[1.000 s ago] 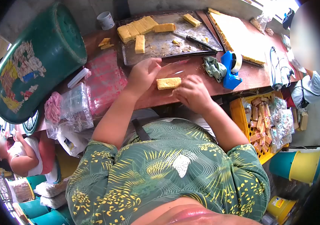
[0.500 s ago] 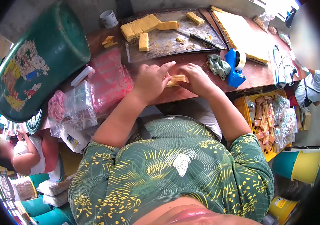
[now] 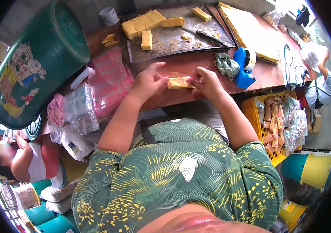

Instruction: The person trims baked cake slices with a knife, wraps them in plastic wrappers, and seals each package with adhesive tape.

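A rectangular yellow cake bar (image 3: 178, 83) in clear plastic with red print lies crosswise near the front edge of the table. The thumb of my left hand (image 3: 148, 82) is at the bar's left end, while the index finger points up and away from the thumb. At the other end, my right hand (image 3: 209, 82) has its thumb and fingertips pinched on the wrapper. Some clear film stands up behind the bar. Just left of my left hand is a stack of red-printed plastic wrappers (image 3: 113, 83).
Behind are a baking tray (image 3: 153, 56) with cake bars (image 3: 144, 23) and a black-handled knife (image 3: 210, 37). A blue tape dispenser (image 3: 246, 72) and grey-green cloth (image 3: 226, 65) sit right. A yellow crate (image 3: 254, 110) holds wrapped bars. A green tub (image 3: 41, 66) leans left. Another person (image 3: 35, 159) sits there.
My left hand has moved slightly left and spread from the bar. The right fingers have closed on its right end. More of the wrapper's red print now shows.
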The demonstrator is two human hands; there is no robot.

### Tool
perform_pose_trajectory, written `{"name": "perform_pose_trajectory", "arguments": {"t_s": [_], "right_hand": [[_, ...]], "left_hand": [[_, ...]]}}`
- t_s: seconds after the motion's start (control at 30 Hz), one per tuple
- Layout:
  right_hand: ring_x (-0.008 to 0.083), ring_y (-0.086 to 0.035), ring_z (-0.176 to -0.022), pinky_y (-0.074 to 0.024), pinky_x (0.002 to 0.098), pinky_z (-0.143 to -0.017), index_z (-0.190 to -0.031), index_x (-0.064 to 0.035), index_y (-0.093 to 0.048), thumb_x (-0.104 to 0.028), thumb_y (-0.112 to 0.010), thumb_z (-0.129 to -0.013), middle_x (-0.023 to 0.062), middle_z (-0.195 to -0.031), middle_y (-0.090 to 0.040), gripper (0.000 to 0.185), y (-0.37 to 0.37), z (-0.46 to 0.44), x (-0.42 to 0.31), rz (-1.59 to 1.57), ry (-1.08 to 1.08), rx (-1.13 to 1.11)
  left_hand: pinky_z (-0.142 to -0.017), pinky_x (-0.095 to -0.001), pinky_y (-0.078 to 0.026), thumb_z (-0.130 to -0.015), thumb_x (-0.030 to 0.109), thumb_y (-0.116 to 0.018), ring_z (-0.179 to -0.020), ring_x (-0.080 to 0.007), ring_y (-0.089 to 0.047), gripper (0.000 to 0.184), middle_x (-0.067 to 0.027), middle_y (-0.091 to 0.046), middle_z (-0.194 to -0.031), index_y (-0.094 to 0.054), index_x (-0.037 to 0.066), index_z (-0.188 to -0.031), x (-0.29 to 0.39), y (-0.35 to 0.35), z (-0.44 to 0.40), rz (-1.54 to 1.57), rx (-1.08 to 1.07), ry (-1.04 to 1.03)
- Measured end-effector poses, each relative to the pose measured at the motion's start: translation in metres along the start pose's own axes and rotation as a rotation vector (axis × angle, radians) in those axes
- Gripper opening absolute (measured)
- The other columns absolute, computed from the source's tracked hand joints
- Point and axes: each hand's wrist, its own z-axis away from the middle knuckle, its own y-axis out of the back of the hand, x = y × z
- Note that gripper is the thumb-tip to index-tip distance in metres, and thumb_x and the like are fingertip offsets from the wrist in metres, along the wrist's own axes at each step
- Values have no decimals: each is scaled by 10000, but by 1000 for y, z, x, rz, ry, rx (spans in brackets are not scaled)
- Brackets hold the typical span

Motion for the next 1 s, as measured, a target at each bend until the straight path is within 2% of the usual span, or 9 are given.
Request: {"name": "perform_pose_trajectory", "arguments": {"t_s": [0.07, 0.17, 0.27, 0.43, 0.57, 0.63, 0.77, 0.93, 1.0], "right_hand": [[113, -619, -754, -520, 289, -691, -1013, -38, -636, -100, -764, -922, 42, -826, -660, 169, -2, 1, 1, -207, -171, -1], [99, -609, -745, -511, 272, -681, -951, -19, -625, -53, -683, -966, 31, -838, -672, 69, -11, 3, 21, -575, -206, 33], [92, -604, -729, -508, 258, -678, -952, 7, -659, -25, -598, -1007, 22, -829, -670, 88, -12, 3, 43, -456, -26, -83], [75, -577, -715, -480, 247, -638, -999, 13, -739, -55, -713, -946, 10, -807, -643, 90, 3, 9, 6, -237, -193, -83], [108, -561, -728, -473, 278, -642, -957, -8, -768, -116, -821, -860, 19, -795, -633, 155, 7, 12, 3, -153, -163, -4], [196, -604, -787, -503, 350, -712, -914, -46, -774, -185, -846, -829, 53, -831, -656, 177, 10, 12, 15, 34, 57, 49], [301, -603, -879, -509, 427, -790, -833, -83, -767, -262, -870, -780, 82, -888, -659, 213, 16, 18, 29, 277, 151, 43], [304, -591, -1060, -487, 445, -893, -855, -140, -777, -245, -828, -793, 50, -1006, -663, 133, 21, 12, 9, 442, 21, -17], [293, -579, -1115, -461, 445, -954, -898, -170, -792, -208, -796, -795, 36, -1049, -667, 110, 19, 12, 10, 419, 141, 8]], "left_hand": [[-819, -268, -516, -961, 86, -696, -813, -104, -677, 348, -34, -727, -867, -597, 89, -1295, -28, -4, -2, 195, -15, 58], [-871, -282, -531, -993, 41, -619, -863, -123, -679, 139, -53, -729, -941, -653, 39, -1128, -40, -8, -1, 423, -89, 39], [-886, -291, -539, -986, 64, -630, -907, -139, -695, 155, -83, -744, -960, -717, 31, -1109, -51, -9, -3, 406, -146, 35], [-897, -281, -515, -952, 123, -718, -969, -118, -647, 200, -49, -738, -989, -755, 32, -1126, -1, -6, 12, 511, -130, 269], [-925, -365, -510, -885, 252, -792, -1039, -215, -645, 201, -50, -741, -982, -796, 91, -1004, -8, -7, 14, -205, 125, -105], [-945, -410, -501, -860, 298, -806, -1073, -267, -627, 194, -50, -723, -994, -806, 124, -944, -1, -6, 19, -438, 231, -225], [-1011, -456, -449, -834, 333, -811, -1124, -297, -580, 203, -35, -674, -1043, -789, 139, -889, -2, -4, 25, -449, 153, -122], [-1057, -470, -388, -831, 328, -797, -1193, -289, -541, 215, -29, -654, -1092, -774, 137, -927, -7, -17, 18, -536, 217, 6], [-1061, -497, -378, -835, 298, -783, -1215, -277, -529, 219, -33, -643, -1126, -764, 146, -992, 3, -7, 15, -550, 7, -17]]}}
